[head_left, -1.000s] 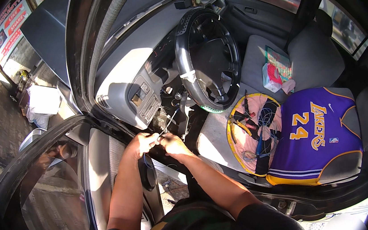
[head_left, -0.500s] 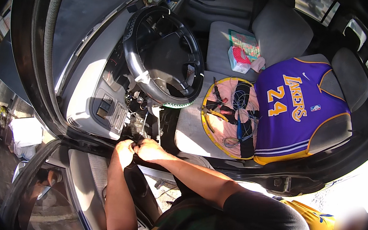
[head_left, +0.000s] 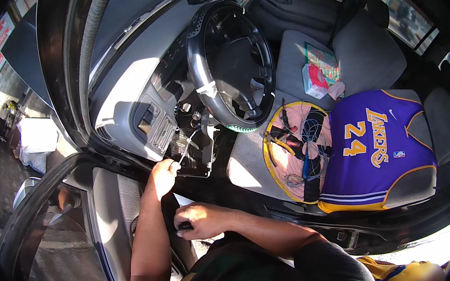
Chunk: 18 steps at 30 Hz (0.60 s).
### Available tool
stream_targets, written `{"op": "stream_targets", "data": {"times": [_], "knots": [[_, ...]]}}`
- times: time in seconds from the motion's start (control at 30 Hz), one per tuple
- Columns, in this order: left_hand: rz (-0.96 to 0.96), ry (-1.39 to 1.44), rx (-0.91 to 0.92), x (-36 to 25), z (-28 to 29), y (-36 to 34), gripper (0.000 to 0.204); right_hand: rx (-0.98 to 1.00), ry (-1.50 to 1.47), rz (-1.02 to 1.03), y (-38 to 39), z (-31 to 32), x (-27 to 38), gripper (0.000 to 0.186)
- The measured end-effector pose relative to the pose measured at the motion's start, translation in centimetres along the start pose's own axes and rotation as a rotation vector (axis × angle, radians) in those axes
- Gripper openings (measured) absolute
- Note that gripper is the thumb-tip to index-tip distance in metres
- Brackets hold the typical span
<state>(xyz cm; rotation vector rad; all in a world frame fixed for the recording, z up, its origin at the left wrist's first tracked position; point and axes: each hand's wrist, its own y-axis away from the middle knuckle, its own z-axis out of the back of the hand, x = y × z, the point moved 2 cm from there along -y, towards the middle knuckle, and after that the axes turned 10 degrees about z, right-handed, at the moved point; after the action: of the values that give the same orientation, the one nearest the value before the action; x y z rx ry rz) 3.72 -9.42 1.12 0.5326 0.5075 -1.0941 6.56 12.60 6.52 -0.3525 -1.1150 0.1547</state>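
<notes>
At the open door side of a car's dashboard, my left hand [head_left: 163,177] is closed in a pinch on a pale, thin wire [head_left: 184,150]. The wire runs up into the opened area below the steering wheel [head_left: 230,67]. Lower and to the right, my right hand [head_left: 203,221] is closed around a small black object [head_left: 186,226], mostly hidden by the fingers. A bare metal bracket [head_left: 209,150] hangs beside the wire under the steering column.
On the seat lies a round yellow-rimmed tray [head_left: 281,182] with pliers [head_left: 284,144], cable coils and tools. A purple jersey [head_left: 370,145] covers the backrest. A tissue pack [head_left: 314,83] sits on the far seat. The door [head_left: 111,205] stands open at lower left.
My hands were together at the dashboard's lower edge. My right hand has drawn back toward my body with the black object, while my left remains near the edge. The view has shifted slightly.
</notes>
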Motion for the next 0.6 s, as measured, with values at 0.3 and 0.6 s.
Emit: {"op": "stream_targets", "data": {"times": [0.3,0.6], "knots": [[-0.074,-0.037,-0.201,0.5,-0.2,0.4,0.021,-0.420,0.508,-0.741,14.7,9.8,-8.9,0.039],[0.047,0.009,-0.091,1.9,0.7,1.1,0.025,-0.607,1.183,-0.877,21.0,14.2,-14.3,0.046]]}}
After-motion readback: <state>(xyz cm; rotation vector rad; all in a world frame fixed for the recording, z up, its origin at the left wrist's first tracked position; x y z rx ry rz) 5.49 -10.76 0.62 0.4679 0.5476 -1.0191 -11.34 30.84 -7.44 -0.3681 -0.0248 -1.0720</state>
